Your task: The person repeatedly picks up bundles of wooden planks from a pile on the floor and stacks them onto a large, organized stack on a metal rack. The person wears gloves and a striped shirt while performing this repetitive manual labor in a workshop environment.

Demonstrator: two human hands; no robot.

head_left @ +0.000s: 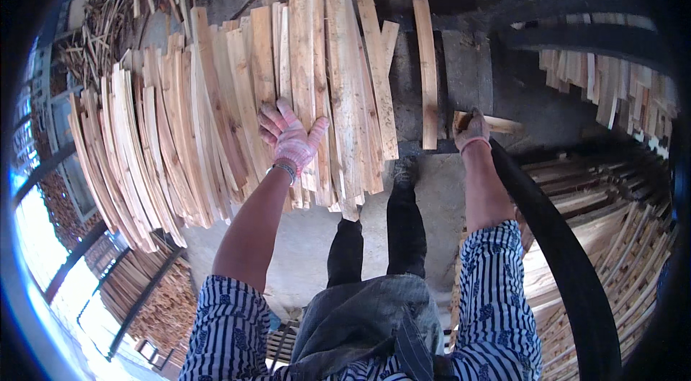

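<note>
Fan of thin wooden slats [216,114] leaning across left and centre of frame. Left hand [290,137], gloved, open and flat against them at centre. Right hand [471,130] closed around short stick [497,123], centre right. Likely risk: leaning slats sliding down if pushed unevenly.

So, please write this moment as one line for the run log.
left hand: gloved, flat on leaning wooden slats | right hand: gloved, gripping short wood piece | single slat: apart, right of fan

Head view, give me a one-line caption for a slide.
Gloved left hand spread flat on fanned wooden slats, gloved right hand gripping a wood piece.
</note>
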